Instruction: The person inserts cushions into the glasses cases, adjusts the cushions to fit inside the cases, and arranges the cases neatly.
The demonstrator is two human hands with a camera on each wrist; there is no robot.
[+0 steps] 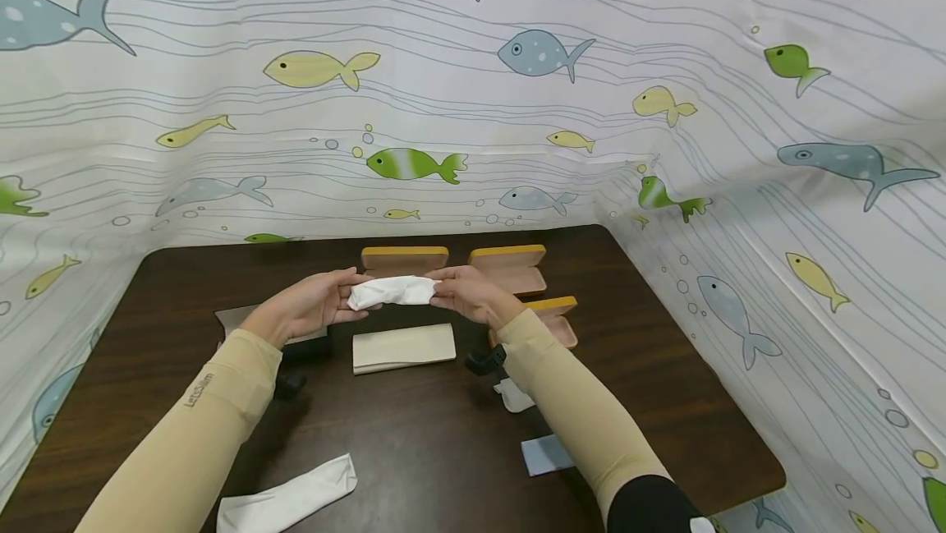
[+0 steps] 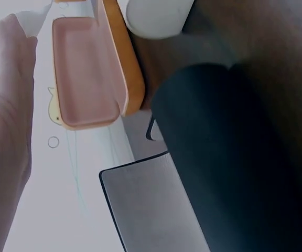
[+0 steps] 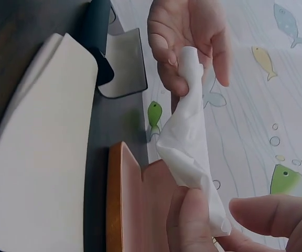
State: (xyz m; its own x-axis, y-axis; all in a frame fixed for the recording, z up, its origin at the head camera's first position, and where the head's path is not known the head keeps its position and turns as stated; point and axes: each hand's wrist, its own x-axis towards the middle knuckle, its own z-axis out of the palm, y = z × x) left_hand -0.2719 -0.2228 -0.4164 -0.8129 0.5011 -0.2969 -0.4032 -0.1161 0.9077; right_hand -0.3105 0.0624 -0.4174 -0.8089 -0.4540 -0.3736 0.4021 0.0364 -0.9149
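Note:
A limp white cloth pouch (image 1: 394,291) is stretched between both hands above the far half of the table. My left hand (image 1: 314,303) pinches its left end between thumb and fingers. The other end is held by my right hand (image 1: 473,293), whose fingers and thumb come at it from both sides in the right wrist view. There the pouch (image 3: 185,142) looks creased, narrow at the left hand and wider in the middle. Below it on the table lies a closed cream glasses case (image 1: 404,348). In the left wrist view only part of the left hand (image 2: 7,105) shows.
Behind the hands, orange-edged glasses cases with pink lining stand open, one at back centre (image 1: 405,257), one at back right (image 1: 510,266), another (image 1: 557,319) nearer. A dark case with grey lining (image 2: 151,205) stands left. Nearer lie another white pouch (image 1: 291,498) and a light-blue cloth (image 1: 545,455).

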